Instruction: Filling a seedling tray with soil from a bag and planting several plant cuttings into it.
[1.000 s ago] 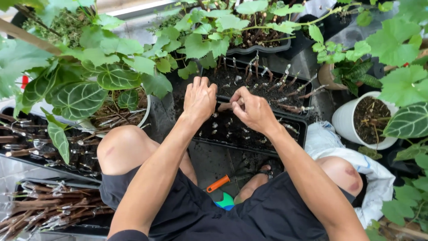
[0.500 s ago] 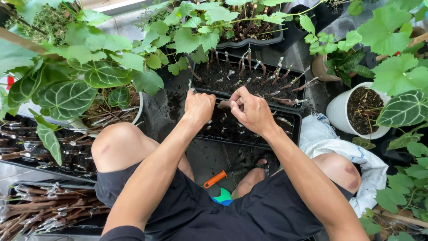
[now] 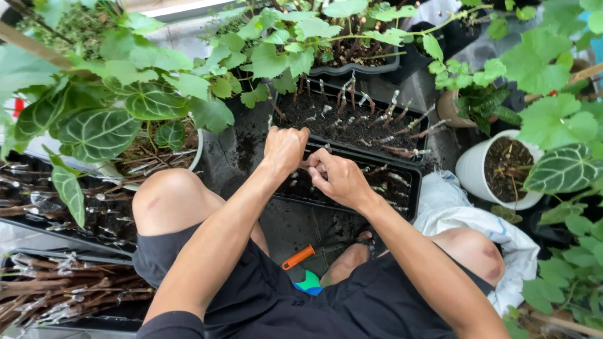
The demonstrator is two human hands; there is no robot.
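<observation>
Both hands meet over the near tray [image 3: 402,188]: left hand [image 3: 284,149] and right hand [image 3: 336,179] are pinched narrow on one small cutting [image 3: 306,165] held between them. It lies roughly crosswise, left to right, equally close to both. Far tray [image 3: 352,119] of cuttings sits just beyond.

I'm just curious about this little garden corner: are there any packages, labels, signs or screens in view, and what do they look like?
White sack: crumpled bag with faint blue marks, on the ground by the right knee, beside the black tray.
Red and white patch: at the far left edge behind the leaves; too hidden to tell what it is.
No signs or screens show.
Both hands, left hand and right hand, hold a cutting, not a package.
</observation>
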